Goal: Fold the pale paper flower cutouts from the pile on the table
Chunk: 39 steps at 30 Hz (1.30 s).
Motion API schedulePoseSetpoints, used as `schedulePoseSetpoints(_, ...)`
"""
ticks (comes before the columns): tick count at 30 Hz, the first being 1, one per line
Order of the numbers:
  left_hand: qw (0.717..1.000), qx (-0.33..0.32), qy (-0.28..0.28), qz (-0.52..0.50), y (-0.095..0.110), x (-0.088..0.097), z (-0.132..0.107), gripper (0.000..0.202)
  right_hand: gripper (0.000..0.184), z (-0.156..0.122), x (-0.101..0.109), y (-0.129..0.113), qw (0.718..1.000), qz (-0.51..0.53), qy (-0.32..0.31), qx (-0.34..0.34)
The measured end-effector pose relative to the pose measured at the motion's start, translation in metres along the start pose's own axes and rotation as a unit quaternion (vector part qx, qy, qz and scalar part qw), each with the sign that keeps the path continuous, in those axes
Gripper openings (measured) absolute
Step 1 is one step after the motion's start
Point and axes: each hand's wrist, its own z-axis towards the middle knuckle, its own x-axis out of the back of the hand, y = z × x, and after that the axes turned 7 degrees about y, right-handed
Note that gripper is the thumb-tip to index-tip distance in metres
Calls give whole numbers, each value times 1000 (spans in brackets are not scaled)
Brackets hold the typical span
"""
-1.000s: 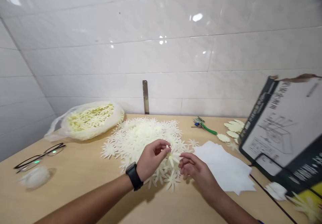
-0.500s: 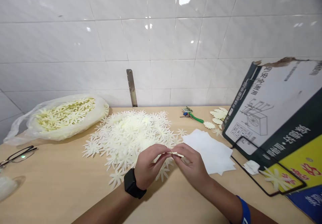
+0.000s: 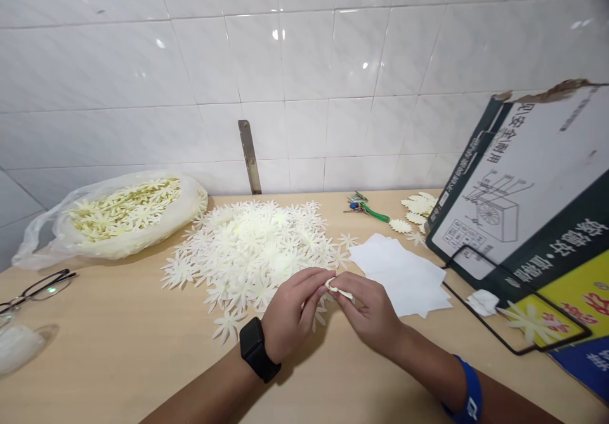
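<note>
A small cream petal-shaped piece (image 3: 339,291), bent into a fold, is pinched between both hands. My left hand (image 3: 295,313), with a black watch on the wrist, grips its left end. My right hand (image 3: 368,310) has thumb and fingertips closed on the other side, a blue band round that wrist. The fingers hide part of the piece. Just beyond the hands spreads a heap of cream flower-shaped cutouts (image 3: 257,246). White paper sheets (image 3: 404,275) lie to the right of my right hand.
A plastic bag of similar cutouts (image 3: 128,214) stands at the left, with glasses (image 3: 42,287) nearer. Keys with a green strap (image 3: 368,211) and leaf-like cutouts (image 3: 419,207) lie at the back. A printed box (image 3: 523,189) and a black wire frame (image 3: 511,344) occupy the right.
The cream piece has gone from lying nearly flat between the fingers to being folded over. My right fingers have curled around it. The view has shifted slightly.
</note>
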Motion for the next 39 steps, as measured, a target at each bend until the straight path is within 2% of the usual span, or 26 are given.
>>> schedulePoseSetpoints(4, 1000, 7, -20, 5, -3, 1, 1, 31, 22, -1, -1, 2, 1000, -4, -13, -2)
schedulePoseSetpoints(11, 998, 27, 64, -3, -8, 1, 1, 16, 23, 1, -4, -1, 998, 34, -22, -57)
schedulePoseSetpoints(17, 990, 103, 85, -49, -7, 2, 4, 12, 22, 2, -3, -3, 995, 36, -32, -83)
schedulePoseSetpoints(20, 977, 172, 83, -92, -8, -2, 4, 26, 22, 1, -4, -1, 994, 33, -12, -101)
schedulePoseSetpoints(25, 951, 244, 47, -186, -8, -11, 2, 21, 20, -2, -7, 1, 980, 62, 34, -184)
schedulePoseSetpoints(29, 938, 276, 75, -194, -6, -10, 4, 19, 24, -2, -12, -2, 948, 174, -4, -268)
schedulePoseSetpoints(32, 955, 247, 71, -149, -7, -5, 5, 21, 27, -1, -12, -4, 902, 261, -33, -343)
schedulePoseSetpoints(35, 984, 146, 37, -93, -10, 1, 6, 26, 29, 2, -7, -2, 864, 303, -29, -401)
schedulePoseSetpoints(39, 997, 46, -52, -20, -10, 9, 7, 41, 38, 6, -2, 5, 853, 310, -52, -416)
